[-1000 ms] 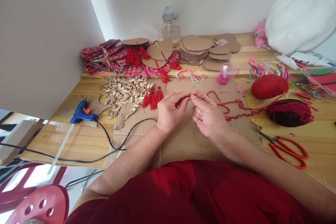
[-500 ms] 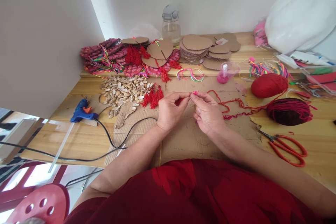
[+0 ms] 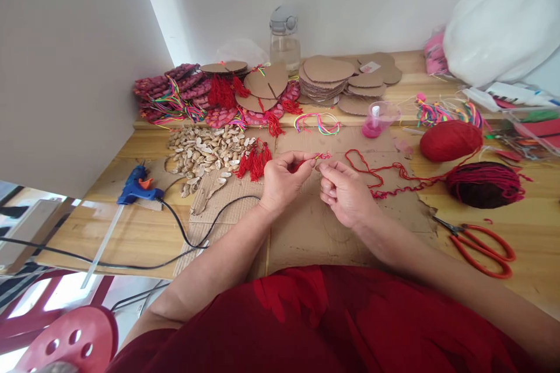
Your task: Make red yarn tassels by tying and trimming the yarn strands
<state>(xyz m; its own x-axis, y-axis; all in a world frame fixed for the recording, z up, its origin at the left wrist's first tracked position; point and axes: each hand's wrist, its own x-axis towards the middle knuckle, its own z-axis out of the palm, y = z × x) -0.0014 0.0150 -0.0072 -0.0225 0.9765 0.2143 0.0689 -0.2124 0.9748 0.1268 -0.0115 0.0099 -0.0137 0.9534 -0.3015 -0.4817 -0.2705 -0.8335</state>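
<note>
Over the cardboard mat [image 3: 306,233], my left hand [image 3: 284,180] pinches a small piece of red-pink yarn [image 3: 324,156], its frayed end poking out past the fingertips. My right hand [image 3: 345,189] is closed just beside it, thumb and forefinger pressed together; whatever they hold is too small to make out. Red tassels [image 3: 254,162] lie to the left of my left hand. A loose red strand [image 3: 376,173] runs on the mat to the right of my right hand, leading toward a red yarn ball [image 3: 450,141] and a dark maroon yarn ball [image 3: 483,185].
Peanut shells [image 3: 210,151] and a blue glue gun [image 3: 137,185] with its black cord lie left. Orange-handled scissors [image 3: 483,249] rest right. Cardboard discs [image 3: 326,73], braided pink pieces [image 3: 170,93], a water bottle [image 3: 284,41] and a pink cup [image 3: 376,122] stand along the back.
My fingertips have drawn slightly apart. The yarn end now shows more, sticking out to the right of my left fingertips, and my right hand has shifted down a little.
</note>
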